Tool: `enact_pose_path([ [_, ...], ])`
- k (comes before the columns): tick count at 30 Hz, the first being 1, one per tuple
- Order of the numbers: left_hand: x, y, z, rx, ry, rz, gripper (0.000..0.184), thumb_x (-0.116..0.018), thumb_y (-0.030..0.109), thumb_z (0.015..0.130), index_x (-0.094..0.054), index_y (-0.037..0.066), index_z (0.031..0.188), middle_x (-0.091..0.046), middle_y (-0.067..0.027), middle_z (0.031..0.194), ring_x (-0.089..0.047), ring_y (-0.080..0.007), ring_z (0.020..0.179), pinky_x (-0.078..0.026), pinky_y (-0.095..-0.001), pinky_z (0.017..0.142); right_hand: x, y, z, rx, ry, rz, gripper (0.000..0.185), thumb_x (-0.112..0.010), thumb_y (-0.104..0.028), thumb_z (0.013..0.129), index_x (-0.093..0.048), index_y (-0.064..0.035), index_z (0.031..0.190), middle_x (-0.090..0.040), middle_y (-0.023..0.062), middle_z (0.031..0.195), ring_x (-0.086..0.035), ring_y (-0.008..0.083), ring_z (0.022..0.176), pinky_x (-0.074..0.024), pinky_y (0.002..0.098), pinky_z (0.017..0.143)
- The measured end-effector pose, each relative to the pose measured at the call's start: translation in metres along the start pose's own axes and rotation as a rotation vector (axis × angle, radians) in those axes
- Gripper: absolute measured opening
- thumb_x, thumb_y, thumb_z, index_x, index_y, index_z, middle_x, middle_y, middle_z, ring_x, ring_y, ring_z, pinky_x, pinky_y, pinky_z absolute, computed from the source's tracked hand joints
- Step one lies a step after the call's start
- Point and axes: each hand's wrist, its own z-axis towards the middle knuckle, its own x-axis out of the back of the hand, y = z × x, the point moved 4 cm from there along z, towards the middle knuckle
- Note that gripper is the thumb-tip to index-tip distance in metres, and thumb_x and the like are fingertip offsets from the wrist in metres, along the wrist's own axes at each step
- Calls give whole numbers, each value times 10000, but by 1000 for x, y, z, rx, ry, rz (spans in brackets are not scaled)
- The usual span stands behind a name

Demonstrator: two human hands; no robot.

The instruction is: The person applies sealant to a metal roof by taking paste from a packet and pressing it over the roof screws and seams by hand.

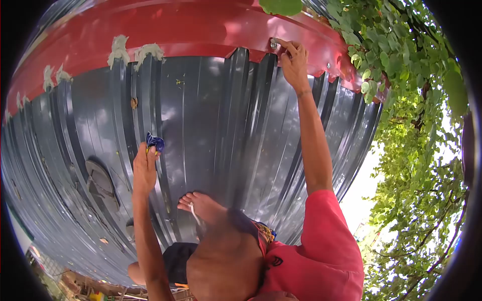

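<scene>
My left hand (145, 169) is closed on a small crumpled dark blue packet (155, 143) with some yellow at its edge, held over the grey ribbed roof sheets (196, 110). Up at the red ridge flashing (211, 30), my right hand (295, 61) reaches out with its fingertips at a small greyish lump (274, 43) on the red metal. Whether the fingers grip the lump or only touch it is hard to tell. Whitish sealant patches (119, 51) cover the flashing's edge over several ribs to the left.
A loose sandal (102, 181) lies on the roof at the left. My bare foot (203, 204) rests on the sheets in the lower middle. Leafy branches (401, 55) hang over the roof's right edge. Scattered debris (75, 288) shows beyond the lower left edge.
</scene>
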Motion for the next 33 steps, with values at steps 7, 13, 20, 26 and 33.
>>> enact_pose_path([
  [7, 0, -5, 1, 1, 7, -54, 318, -481, 277, 1120, -557, -28, 1079, -686, -160, 911, -703, -247, 831, -553, -367, 781, 1, -8, -15, 48, 48, -209, 566, -586, 22, 837, -691, -213, 1341, -614, 115, 1161, -541, 329, 1110, -411, 467, 1019],
  [13, 1, -4, 1, 15, 6, -64, 329, -476, 290, 1121, -559, -21, 1050, -673, -147, 877, -687, -232, 812, -536, -373, 768, -7, -44, -38, 126, 102, -526, 587, -616, 9, 830, -584, -82, 1408, -559, 136, 1201, -529, 343, 1125, -427, 467, 998],
  [20, 1, -3, 2, 18, 23, -83, 327, -488, 292, 1118, -553, -20, 1048, -665, -142, 867, -684, -222, 809, -532, -377, 764, 9, -59, -23, 110, 37, -466, 470, -580, 36, 828, -689, -103, 1263, -543, 164, 1276, -481, 374, 1221, -399, 500, 1052],
  [26, -1, -9, 0, 20, 35, -131, 318, -490, 277, 1119, -548, -27, 1047, -650, -144, 871, -677, -219, 803, -537, -368, 753, 16, -30, -15, -88, 61, -203, 535, -586, 1, 849, -694, -193, 1337, -557, 179, 1320, -449, 411, 1274, -365, 531, 1104],
  [33, 1, -6, 1, 8, 17, -119, 318, -483, 267, 1121, -553, -32, 1039, -652, -131, 871, -674, -218, 802, -542, -358, 755, -1, -25, -10, -34, 68, -289, 548, -634, -11, 842, -694, -226, 1343, -527, 163, 1381, -465, 403, 1260, -374, 529, 1094],
])
